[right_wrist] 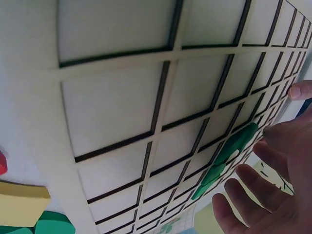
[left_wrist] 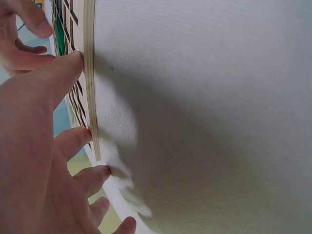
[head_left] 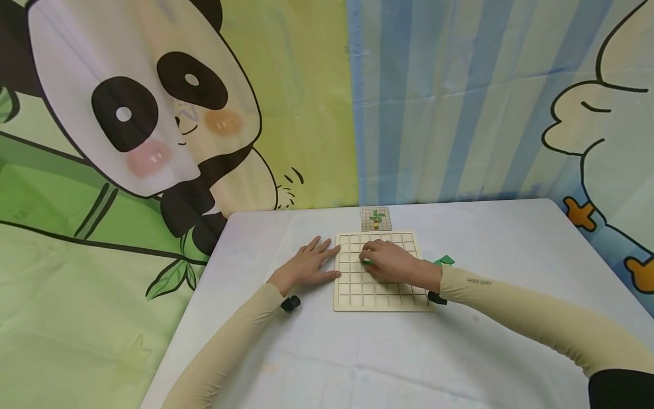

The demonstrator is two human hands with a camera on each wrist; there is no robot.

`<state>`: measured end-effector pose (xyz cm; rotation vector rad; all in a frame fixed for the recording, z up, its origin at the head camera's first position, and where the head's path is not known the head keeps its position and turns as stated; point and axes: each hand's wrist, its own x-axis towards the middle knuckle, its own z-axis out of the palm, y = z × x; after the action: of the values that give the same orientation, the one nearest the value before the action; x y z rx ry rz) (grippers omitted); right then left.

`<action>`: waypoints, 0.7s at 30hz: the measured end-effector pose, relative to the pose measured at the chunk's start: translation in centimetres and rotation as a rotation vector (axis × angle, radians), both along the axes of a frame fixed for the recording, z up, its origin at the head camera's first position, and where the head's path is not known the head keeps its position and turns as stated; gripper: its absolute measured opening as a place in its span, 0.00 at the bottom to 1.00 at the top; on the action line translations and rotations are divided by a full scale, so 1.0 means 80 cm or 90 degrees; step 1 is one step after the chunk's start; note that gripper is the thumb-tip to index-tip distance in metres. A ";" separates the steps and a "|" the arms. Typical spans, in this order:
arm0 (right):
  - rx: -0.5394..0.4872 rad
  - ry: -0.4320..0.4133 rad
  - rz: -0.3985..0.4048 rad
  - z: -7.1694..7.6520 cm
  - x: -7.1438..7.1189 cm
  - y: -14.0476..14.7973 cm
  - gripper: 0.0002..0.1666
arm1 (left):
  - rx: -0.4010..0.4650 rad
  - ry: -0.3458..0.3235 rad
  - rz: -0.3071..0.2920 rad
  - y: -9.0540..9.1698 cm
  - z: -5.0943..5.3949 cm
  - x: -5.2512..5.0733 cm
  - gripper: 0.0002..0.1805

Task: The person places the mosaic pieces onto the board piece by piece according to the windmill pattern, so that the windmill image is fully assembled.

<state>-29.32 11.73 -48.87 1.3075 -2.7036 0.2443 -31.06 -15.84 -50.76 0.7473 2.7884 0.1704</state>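
A pale wooden grid board lies on the table. My left hand is spread at its left edge; in the left wrist view the thumb and a finger touch the board's side. Over the board's upper middle is my right hand, its fingers loosely bent. Joined green pieces lie on the grid beside the right fingertips in the right wrist view, with a gap visible between several fingers and the pieces. From the head view, the right hand hides most of this green.
Behind the board lies a small pattern card with a green and yellow figure. Loose green pieces lie right of the board. The right wrist view also shows a yellow piece and part of a red piece there.
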 end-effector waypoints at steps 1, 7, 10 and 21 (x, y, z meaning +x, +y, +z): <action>0.002 -0.008 0.000 0.001 -0.001 0.002 0.12 | 0.000 0.000 0.000 0.000 0.000 0.000 0.46; 0.011 -0.052 0.000 0.005 -0.003 0.011 0.13 | -0.001 -0.001 -0.002 -0.001 0.000 0.000 0.46; 0.015 -0.056 0.003 0.003 -0.005 0.011 0.13 | -0.002 -0.001 -0.002 -0.001 -0.001 -0.001 0.46; -0.003 -0.039 0.016 0.001 -0.008 0.009 0.11 | -0.005 -0.007 0.006 0.000 -0.001 -0.001 0.46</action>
<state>-29.95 12.47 -48.79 1.3545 -2.7367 0.2987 -31.17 -15.88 -50.85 0.7297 2.7812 0.1652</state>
